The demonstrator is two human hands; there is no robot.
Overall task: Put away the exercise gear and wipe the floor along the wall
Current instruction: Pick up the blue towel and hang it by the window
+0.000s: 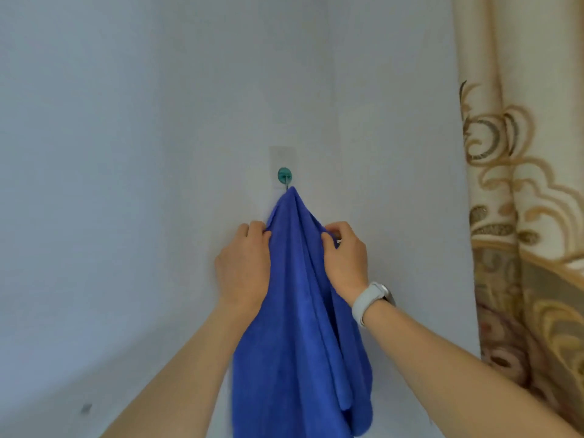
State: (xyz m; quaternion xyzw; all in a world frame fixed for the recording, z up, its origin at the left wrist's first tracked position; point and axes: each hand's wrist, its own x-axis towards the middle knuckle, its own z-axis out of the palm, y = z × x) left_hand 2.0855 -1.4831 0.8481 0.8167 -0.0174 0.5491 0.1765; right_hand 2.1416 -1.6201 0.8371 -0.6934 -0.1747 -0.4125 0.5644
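A blue terry-cloth towel (297, 327) is hung by its top from a small teal round wall hook (284, 175) on the pale grey wall (126, 153). Its left edge is pinched by the left hand (245, 263); its right edge is gripped by the right hand (344, 254), where a white wristband (368, 303) is worn. A cream patterned curtain (521, 184) is seen at the right.

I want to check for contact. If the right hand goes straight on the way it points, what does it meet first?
The right hand already pinches the blue towel; going on, it probably meets the wall behind, though depth is unclear.
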